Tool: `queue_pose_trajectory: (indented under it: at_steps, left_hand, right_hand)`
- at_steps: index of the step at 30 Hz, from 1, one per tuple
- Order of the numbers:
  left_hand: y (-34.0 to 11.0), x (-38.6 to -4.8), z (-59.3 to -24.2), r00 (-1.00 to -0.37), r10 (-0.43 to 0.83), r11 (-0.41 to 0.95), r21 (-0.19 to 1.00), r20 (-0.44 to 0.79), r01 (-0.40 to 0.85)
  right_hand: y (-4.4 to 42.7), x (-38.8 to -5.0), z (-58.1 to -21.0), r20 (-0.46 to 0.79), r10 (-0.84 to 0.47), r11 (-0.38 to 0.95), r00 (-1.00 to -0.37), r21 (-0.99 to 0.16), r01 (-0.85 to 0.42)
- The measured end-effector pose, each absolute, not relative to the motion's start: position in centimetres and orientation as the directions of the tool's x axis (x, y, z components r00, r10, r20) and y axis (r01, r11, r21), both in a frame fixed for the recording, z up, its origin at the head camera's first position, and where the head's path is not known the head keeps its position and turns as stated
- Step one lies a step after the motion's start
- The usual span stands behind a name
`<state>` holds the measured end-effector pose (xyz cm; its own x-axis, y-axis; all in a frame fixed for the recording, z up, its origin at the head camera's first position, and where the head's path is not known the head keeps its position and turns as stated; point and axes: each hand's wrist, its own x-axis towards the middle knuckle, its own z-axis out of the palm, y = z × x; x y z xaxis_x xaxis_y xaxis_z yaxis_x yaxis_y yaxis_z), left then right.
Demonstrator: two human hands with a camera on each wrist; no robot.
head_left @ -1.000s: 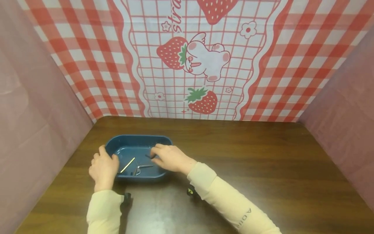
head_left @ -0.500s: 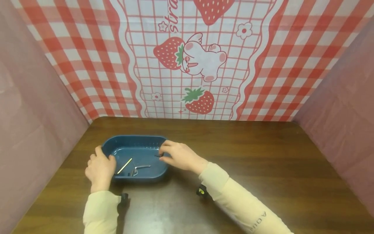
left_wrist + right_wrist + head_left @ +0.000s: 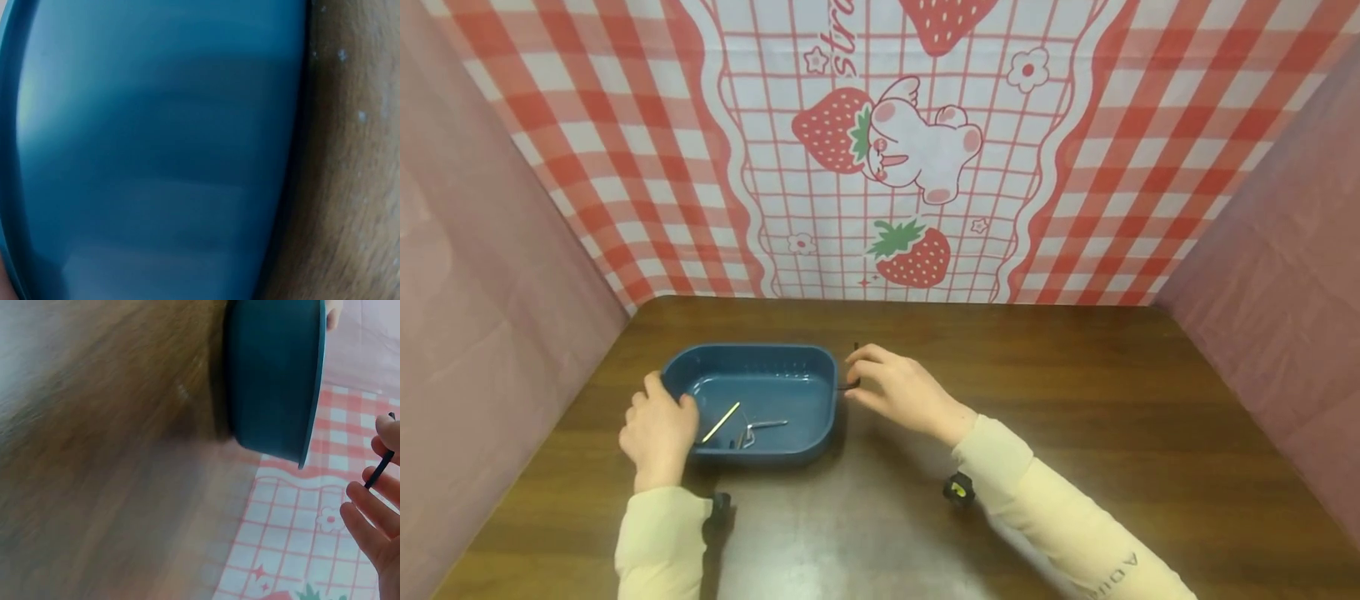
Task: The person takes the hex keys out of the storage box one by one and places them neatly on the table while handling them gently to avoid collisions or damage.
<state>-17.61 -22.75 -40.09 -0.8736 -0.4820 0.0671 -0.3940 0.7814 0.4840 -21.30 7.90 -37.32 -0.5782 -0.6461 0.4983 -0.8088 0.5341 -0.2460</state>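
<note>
A blue oval-cornered plastic basin [image 3: 760, 457] stands on the table at the left. My left hand [image 3: 658, 433] grips its left rim, thumb on the inner side; the left wrist view is filled by the basin's outer wall [image 3: 156, 137]. Just beyond the right rim, my right hand [image 3: 906, 392] pinches a thin black rod [image 3: 385, 464] between thumb and fingers, off the table. The fingers partly cover the rod. On the basin floor lie a gold-coloured thin stick [image 3: 721, 422], a silver rod-like piece [image 3: 769, 424] and small metal bits [image 3: 745, 437] too small to tell.
The brown wooden table [image 3: 1037, 383] reaches far to the right. Behind it hangs a red-and-white strawberry cloth [image 3: 887, 167]. Pink cloths [image 3: 1270, 233] close off both sides. A small black device [image 3: 958, 490] sits under the right wrist, another [image 3: 721, 507] by the left.
My right hand has moved right, out of the basin and past its right rim, carrying the black rod. The left hand stays on the left rim.
</note>
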Motion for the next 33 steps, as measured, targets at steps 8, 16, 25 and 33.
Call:
queue_pose_trajectory:
  at_steps: [8, 16, 25, 33]
  left_hand:
    - [-22.8, -17.7, -39.8, -0.875, -0.481, 0.782, 0.474, 0.045, -0.405]
    - [-22.8, -17.7, -40.0, -0.876, -0.480, 0.784, 0.473, 0.053, -0.402]
    - [-22.7, -17.6, -40.3, -0.875, -0.480, 0.789, 0.466, 0.061, -0.400]
    - [-22.8, -17.7, -40.2, -0.876, -0.479, 0.787, 0.466, 0.049, -0.404]
  right_hand:
    - [9.9, -21.1, -38.3, 0.445, -0.612, 0.599, -0.654, -0.279, -0.751]
    - [11.0, -20.8, -39.5, 0.367, -0.618, 0.624, -0.695, -0.309, -0.718]
    - [10.9, -20.4, -40.8, 0.267, -0.667, 0.636, -0.695, -0.281, -0.719]
    - [10.0, -20.2, -41.6, 0.202, -0.646, 0.697, -0.736, -0.238, -0.677]
